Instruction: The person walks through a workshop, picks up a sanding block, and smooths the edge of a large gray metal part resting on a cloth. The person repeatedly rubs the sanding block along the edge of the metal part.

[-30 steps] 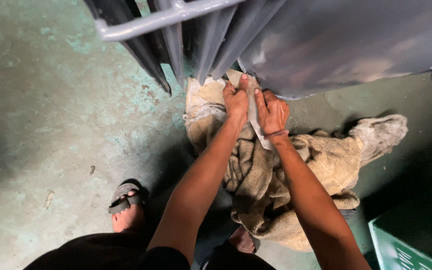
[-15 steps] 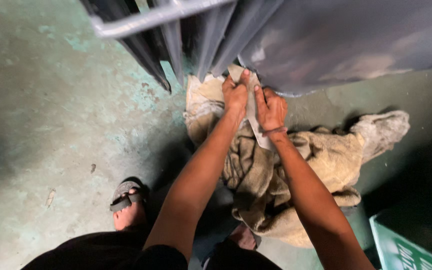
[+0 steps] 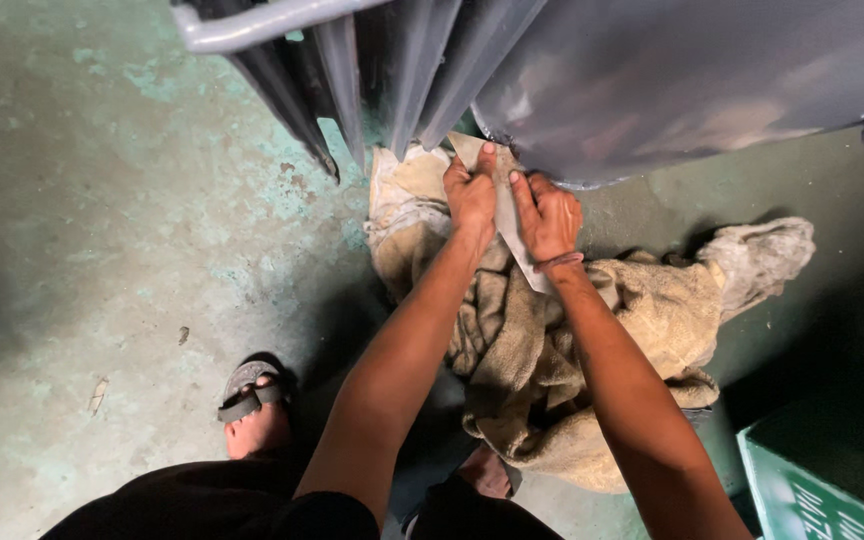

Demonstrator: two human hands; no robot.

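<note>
Gripping a Pale Strip at the Foot of a Grey Metal Panel

Reaching down from above, a person closes both hands on a pale, flat strip [image 3: 505, 215] that runs between them, its upper end poking out beside the left thumb and its lower end slanting down past the right wrist. The left hand [image 3: 471, 192] is clenched around the strip's upper part, thumb raised against the lower edge of a curved grey metal panel [image 3: 692, 80]. The right hand [image 3: 549, 213] grasps the strip just beside it, fingers spread along the edge, a thin band showing at the wrist. Both hands sit close together, nearly touching, directly below the panel's rim. Underneath them lies a heap of tan, soiled cloth [image 3: 642, 330], spreading toward the right and down beneath the forearms across the worn green concrete floor [image 3: 102, 200]. Grey metal fins [image 3: 352, 80] and a rounded bar [image 3: 252, 25] stand to the left of the panel. A sandalled foot [image 3: 252, 410] rests on the floor at lower left, and the corner of a green crate [image 3: 812, 490] shows at lower right.
</note>
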